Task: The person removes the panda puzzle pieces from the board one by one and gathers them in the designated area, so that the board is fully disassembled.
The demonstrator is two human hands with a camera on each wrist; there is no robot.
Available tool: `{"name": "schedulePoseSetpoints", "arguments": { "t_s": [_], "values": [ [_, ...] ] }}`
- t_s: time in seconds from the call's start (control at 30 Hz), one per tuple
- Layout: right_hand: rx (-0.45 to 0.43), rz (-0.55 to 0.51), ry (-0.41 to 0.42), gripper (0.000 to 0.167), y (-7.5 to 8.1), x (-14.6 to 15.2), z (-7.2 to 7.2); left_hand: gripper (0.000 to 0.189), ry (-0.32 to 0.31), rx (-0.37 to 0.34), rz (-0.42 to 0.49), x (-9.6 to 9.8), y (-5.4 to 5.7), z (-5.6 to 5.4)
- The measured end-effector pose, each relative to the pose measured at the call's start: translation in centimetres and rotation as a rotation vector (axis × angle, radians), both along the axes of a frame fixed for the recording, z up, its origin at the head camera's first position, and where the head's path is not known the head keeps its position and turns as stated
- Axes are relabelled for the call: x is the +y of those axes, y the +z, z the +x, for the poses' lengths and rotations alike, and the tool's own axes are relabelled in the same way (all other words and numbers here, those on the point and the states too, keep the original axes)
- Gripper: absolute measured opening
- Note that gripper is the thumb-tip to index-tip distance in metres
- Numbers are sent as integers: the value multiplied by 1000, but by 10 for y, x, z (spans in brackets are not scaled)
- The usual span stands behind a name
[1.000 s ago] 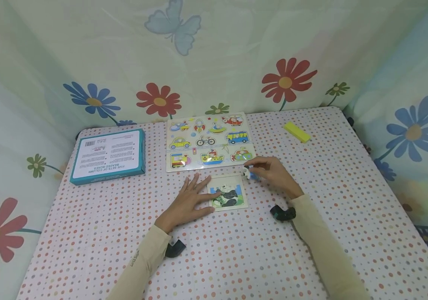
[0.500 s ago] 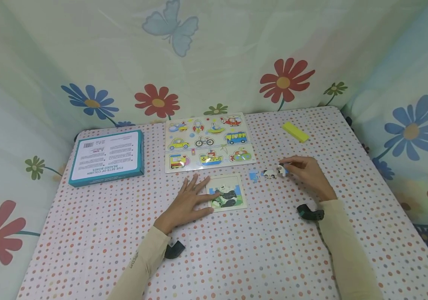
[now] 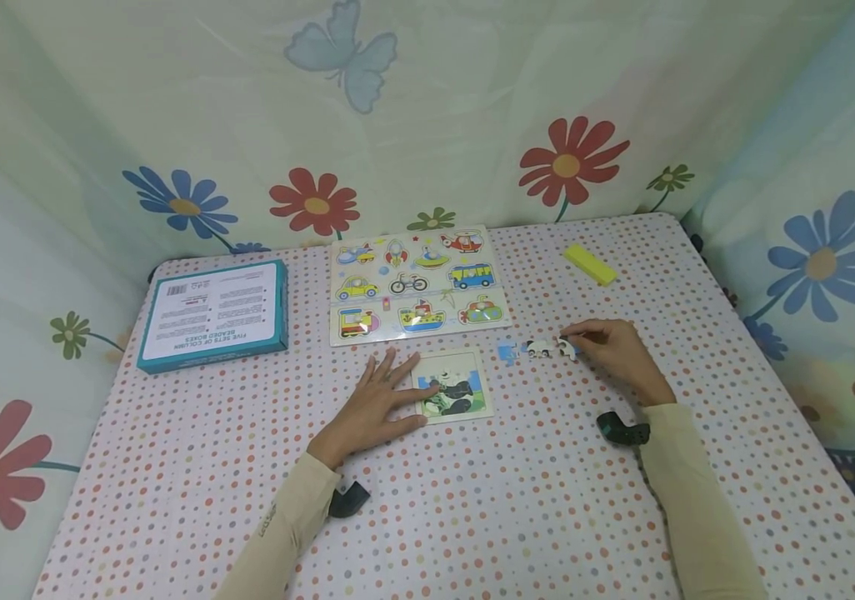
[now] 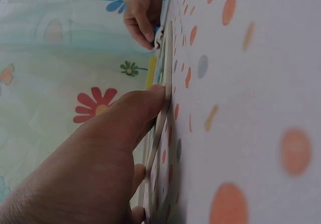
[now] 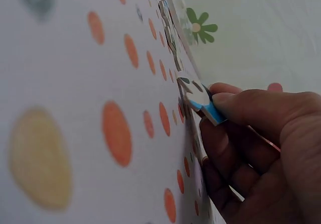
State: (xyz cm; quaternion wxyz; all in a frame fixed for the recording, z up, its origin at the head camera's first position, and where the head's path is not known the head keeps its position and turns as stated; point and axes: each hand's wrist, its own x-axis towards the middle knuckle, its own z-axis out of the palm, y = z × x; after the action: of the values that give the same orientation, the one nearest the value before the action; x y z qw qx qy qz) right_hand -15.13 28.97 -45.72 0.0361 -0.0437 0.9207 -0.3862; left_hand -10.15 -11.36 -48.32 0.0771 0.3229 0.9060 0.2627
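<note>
My left hand (image 3: 371, 408) rests on the left part of a small panda jigsaw board (image 3: 478, 379), fingers spread and fairly straight. In the left wrist view the thumb (image 4: 145, 101) lies on the board's edge. My right hand (image 3: 615, 354) pinches a white, black and blue jigsaw piece (image 5: 200, 99) between thumb and fingers, low over the table and right of the board. Left of that piece lie a jigsaw piece with panda markings (image 3: 538, 349) and a mostly blue jigsaw piece (image 3: 507, 352).
Behind the small board lies a vehicle peg puzzle (image 3: 397, 302). A teal-edged box (image 3: 213, 312) is at the back left, a yellow block (image 3: 591, 263) at the back right. The dotted table (image 3: 442, 517) meets a flowered curtain (image 3: 465, 125) at the back.
My right hand has moved from the board's upper right corner to the right with the white-and-blue jigsaw piece, then slightly down. Two pieces it had covered now show. The left hand stays put.
</note>
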Motion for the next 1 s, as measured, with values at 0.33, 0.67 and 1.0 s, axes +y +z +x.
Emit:
{"name": "schedulePoseSetpoints", "arguments": {
  "t_s": [0.33,0.67,1.0],
  "values": [
    [116,37,24,15,-8,-1,-1,47,-8,5,-2,0,1,0],
    [157,51,32,15,-10,-3,0,47,-6,-1,5,0,2,-1],
    [191,6,-10,13,-9,-2,-1,47,-13,-2,4,0,1,-1]
  ]
}}
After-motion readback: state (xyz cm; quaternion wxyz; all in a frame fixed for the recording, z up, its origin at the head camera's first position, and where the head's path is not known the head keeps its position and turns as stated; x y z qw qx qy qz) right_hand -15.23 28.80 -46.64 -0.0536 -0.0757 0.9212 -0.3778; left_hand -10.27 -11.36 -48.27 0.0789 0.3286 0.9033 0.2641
